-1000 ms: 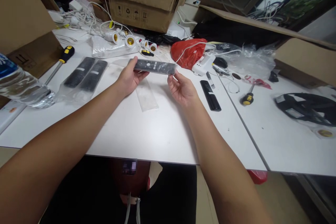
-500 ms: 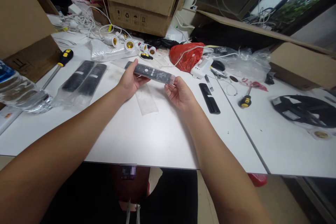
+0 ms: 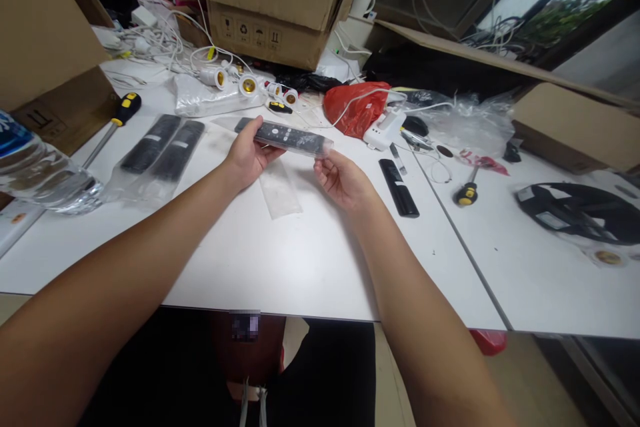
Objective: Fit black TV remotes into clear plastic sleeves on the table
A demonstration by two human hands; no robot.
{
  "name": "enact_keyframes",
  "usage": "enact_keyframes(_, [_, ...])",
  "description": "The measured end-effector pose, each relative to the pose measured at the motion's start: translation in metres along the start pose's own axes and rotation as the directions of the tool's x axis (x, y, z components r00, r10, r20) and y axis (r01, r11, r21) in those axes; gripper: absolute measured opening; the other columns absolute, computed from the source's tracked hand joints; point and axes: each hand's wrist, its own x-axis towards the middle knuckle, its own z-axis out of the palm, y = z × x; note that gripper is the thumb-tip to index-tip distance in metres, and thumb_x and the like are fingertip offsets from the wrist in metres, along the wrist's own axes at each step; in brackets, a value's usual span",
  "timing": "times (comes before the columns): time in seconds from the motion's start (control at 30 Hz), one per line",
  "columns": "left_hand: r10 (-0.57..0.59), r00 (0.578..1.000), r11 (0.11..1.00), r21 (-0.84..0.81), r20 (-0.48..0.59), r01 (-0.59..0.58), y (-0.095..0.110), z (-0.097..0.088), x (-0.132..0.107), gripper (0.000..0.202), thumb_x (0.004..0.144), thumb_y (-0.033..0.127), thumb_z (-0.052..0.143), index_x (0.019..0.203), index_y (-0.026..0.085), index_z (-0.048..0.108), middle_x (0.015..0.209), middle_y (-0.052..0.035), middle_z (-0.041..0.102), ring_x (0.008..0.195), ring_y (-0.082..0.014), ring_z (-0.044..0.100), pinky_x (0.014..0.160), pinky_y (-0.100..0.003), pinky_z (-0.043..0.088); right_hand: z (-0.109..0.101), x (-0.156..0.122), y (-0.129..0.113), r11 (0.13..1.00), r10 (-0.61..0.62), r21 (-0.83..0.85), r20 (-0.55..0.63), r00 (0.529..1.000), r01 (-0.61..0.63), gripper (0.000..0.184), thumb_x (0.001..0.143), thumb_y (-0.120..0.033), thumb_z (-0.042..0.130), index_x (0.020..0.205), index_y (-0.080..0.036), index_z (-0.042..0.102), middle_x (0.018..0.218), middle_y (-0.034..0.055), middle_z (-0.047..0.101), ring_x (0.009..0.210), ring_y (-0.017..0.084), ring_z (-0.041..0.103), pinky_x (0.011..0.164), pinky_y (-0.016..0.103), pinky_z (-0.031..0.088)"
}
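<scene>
A black remote control (image 3: 290, 137) in a clear plastic sleeve is held above the white table, its buttons facing up. My left hand (image 3: 250, 157) grips its left part, thumb on top and fingers beneath. The fingertips of my right hand (image 3: 343, 177) pinch the sleeve's end (image 3: 327, 145) at the right. Below lies a flat clear plastic sleeve (image 3: 281, 193). Two more bagged black remotes (image 3: 163, 147) rest left of my left hand. An unbagged black remote (image 3: 399, 188) lies face down to the right of my right hand.
A water bottle (image 3: 45, 170) and a screwdriver (image 3: 113, 123) lie at the left. Behind are cardboard boxes (image 3: 270, 7), lamp sockets (image 3: 247, 85), a red bag (image 3: 355, 110) and a white power strip (image 3: 385, 129). Another screwdriver (image 3: 467, 193) and a black reel (image 3: 580, 210) lie right.
The remote in my hands has tilted slightly, and its buttons show more darkly. My right fingers have closed in a little at the sleeve's end. Other things stay put.
</scene>
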Motion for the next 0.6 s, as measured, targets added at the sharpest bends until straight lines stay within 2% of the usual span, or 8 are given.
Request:
enact_keyframes(0.13, [-0.022, 1.000, 1.000, -0.015, 0.010, 0.022, -0.001, -0.002, 0.001, 0.023, 0.093, 0.043, 0.066, 0.095, 0.021, 0.060, 0.092, -0.0062, 0.072, 0.094, -0.0215, 0.073, 0.089, -0.033, 0.062, 0.000, 0.001, 0.000, 0.991, -0.079, -0.114, -0.041, 0.996, 0.074, 0.010, 0.092, -0.010, 0.062, 0.083, -0.013, 0.062, 0.071, 0.0020, 0.067, 0.058, 0.008, 0.067, 0.059, 0.014, 0.061])
enact_keyframes(0.27, [-0.054, 0.997, 0.998, -0.035, 0.053, 0.056, -0.002, -0.003, 0.001, 0.028, 0.093, 0.047, 0.065, 0.099, 0.020, 0.061, 0.091, -0.0086, 0.072, 0.096, -0.0229, 0.073, 0.091, -0.035, 0.061, 0.002, -0.002, 0.000, 0.971, -0.147, -0.194, -0.033, 0.989, 0.138, 0.009, 0.091, -0.010, 0.061, 0.083, -0.014, 0.063, 0.080, 0.0054, 0.072, 0.060, 0.011, 0.070, 0.057, 0.018, 0.061])
enact_keyframes(0.37, [-0.091, 0.994, 0.996, -0.016, 0.062, 0.092, -0.002, -0.002, -0.002, 0.031, 0.093, 0.048, 0.063, 0.102, 0.019, 0.062, 0.093, -0.0108, 0.073, 0.098, -0.0249, 0.073, 0.092, -0.037, 0.060, 0.007, -0.008, 0.001, 0.974, -0.113, -0.192, 0.052, 0.992, 0.121, 0.003, 0.090, -0.015, 0.067, 0.087, -0.015, 0.064, 0.086, 0.0062, 0.075, 0.062, 0.012, 0.072, 0.058, 0.021, 0.062])
enact_keyframes(0.47, [-0.115, 0.991, 0.993, -0.013, 0.069, 0.116, 0.000, 0.000, -0.005, 0.034, 0.095, 0.049, 0.060, 0.105, 0.017, 0.065, 0.096, -0.0133, 0.075, 0.100, -0.0270, 0.073, 0.090, -0.039, 0.060, 0.013, -0.015, 0.003, 0.978, -0.078, -0.181, 0.129, 0.989, 0.101, 0.009, 0.087, -0.021, 0.073, 0.089, -0.018, 0.065, 0.091, 0.0049, 0.077, 0.064, 0.012, 0.073, 0.059, 0.021, 0.062])
enact_keyframes(0.6, [-0.106, 0.994, 0.993, -0.041, 0.032, 0.107, 0.002, 0.000, -0.005, 0.031, 0.097, 0.047, 0.058, 0.101, 0.017, 0.067, 0.090, -0.0115, 0.075, 0.098, -0.0262, 0.073, 0.087, -0.036, 0.060, 0.016, -0.019, 0.003, 0.968, -0.045, -0.236, 0.177, 0.983, 0.087, 0.015, 0.085, -0.025, 0.078, 0.088, -0.019, 0.064, 0.091, 0.0047, 0.077, 0.067, 0.014, 0.074, 0.059, 0.023, 0.062])
